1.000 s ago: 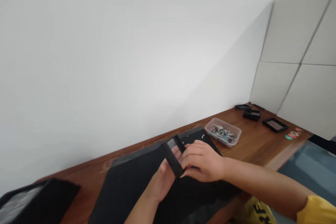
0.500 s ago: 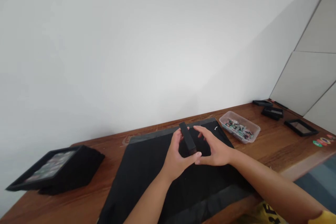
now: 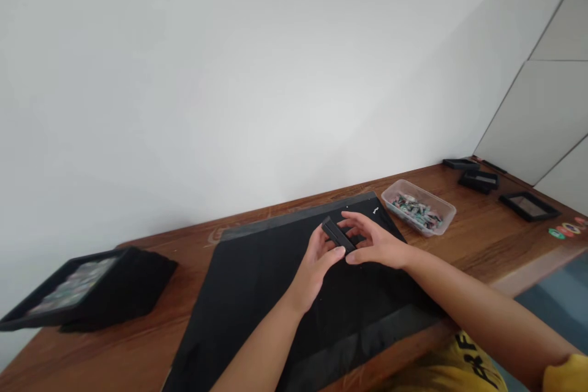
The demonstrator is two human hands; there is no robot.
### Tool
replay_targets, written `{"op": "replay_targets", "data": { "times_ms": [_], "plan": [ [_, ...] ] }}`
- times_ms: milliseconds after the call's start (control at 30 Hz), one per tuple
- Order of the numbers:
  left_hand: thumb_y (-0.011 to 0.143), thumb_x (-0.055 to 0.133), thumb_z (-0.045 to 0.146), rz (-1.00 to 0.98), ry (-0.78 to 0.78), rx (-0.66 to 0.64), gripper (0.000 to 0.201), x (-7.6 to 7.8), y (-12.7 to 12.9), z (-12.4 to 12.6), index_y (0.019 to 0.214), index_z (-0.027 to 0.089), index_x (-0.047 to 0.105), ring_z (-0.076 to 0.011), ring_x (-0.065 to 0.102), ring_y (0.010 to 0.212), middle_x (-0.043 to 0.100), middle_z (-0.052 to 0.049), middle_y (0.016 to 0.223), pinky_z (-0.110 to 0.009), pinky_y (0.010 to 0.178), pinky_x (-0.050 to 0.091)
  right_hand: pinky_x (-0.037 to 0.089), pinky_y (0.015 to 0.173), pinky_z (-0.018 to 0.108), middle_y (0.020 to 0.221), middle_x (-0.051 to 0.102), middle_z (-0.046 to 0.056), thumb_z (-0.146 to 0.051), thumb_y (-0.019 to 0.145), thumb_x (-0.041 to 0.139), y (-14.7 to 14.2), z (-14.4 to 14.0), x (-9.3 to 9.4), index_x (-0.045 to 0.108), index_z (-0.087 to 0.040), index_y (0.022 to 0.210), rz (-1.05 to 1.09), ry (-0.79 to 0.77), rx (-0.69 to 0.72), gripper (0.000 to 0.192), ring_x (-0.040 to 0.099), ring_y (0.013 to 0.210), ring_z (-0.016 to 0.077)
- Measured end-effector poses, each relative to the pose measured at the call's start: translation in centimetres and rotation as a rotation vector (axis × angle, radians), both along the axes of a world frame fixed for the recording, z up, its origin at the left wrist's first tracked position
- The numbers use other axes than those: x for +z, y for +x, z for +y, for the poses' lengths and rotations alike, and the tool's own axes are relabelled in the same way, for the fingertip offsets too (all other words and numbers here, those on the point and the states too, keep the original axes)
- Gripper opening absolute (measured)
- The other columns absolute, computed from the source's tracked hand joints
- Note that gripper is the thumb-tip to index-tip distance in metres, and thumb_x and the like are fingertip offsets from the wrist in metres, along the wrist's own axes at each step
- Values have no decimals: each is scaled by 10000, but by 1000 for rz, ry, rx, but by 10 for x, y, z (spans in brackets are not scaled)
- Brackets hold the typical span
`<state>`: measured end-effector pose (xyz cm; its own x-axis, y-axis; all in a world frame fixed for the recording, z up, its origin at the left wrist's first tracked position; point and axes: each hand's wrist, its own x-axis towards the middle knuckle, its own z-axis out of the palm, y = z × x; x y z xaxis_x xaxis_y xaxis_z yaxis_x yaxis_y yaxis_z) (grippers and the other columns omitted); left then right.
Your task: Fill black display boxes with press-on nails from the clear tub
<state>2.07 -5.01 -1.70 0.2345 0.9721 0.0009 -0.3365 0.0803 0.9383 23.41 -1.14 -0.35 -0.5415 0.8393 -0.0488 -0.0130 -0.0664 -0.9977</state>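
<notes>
Head view: your left hand (image 3: 320, 255) and right hand (image 3: 374, 244) are together, both clamped on a small black case (image 3: 339, 234) held just above the black mat (image 3: 257, 294). You appear to be mid-handling, fingers working its edges; whether it is open I cannot tell. The next move probably calls for a steady two-handed grip, kept low over the mat. Beyond the mat's far right corner sits a clear tub (image 3: 419, 207) of small coloured pieces; well past it lie more black cases (image 3: 480, 180). Left of the mat stands a tilted black tray (image 3: 87, 294). The mat's near edge overhangs the bench (image 3: 496, 245); the mat's middle gives you open room.
</notes>
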Motion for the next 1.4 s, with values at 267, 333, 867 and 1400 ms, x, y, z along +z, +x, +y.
{"op": "replay_targets", "data": {
  "times_ms": [267,333,867,1400],
  "plan": [
    [777,1036,476,13,1,-63,702,2,-6,1,1379,262,744,-397,736,1348,778,-141,1477,-618,1225,541,562,983,440,1542,605,128,-486,554,1139,1,-5,8,597,-322,1551,7,-58,-23,1147,630,1217,266],
    [753,1055,480,14,10,-54,705,1,-6,1,1349,256,753,-402,728,1362,788,-141,1460,-621,1236,535,559,955,419,1507,613,123,-475,541,1144,1,-6,7,598,-314,1534,0,-55,-17,1145,624,1198,253],
    [637,1098,526,17,236,-111,941,-8,-4,-3,1437,316,650,-454,723,1381,755,-153,1441,-673,1179,590,531,1237,567,1661,473,193,-612,481,1163,-6,-26,10,298,-288,1800,-142,247,90,1610,504,1533,382],
    [550,1115,581,153,279,98,985,-8,-7,-4,1404,295,716,-356,745,1112,778,-107,1211,-459,905,658,500,1264,581,1690,511,187,-570,507,1166,-7,-17,12,401,-286,1756,-104,258,91,1493,509,1565,393]
  ]
}}
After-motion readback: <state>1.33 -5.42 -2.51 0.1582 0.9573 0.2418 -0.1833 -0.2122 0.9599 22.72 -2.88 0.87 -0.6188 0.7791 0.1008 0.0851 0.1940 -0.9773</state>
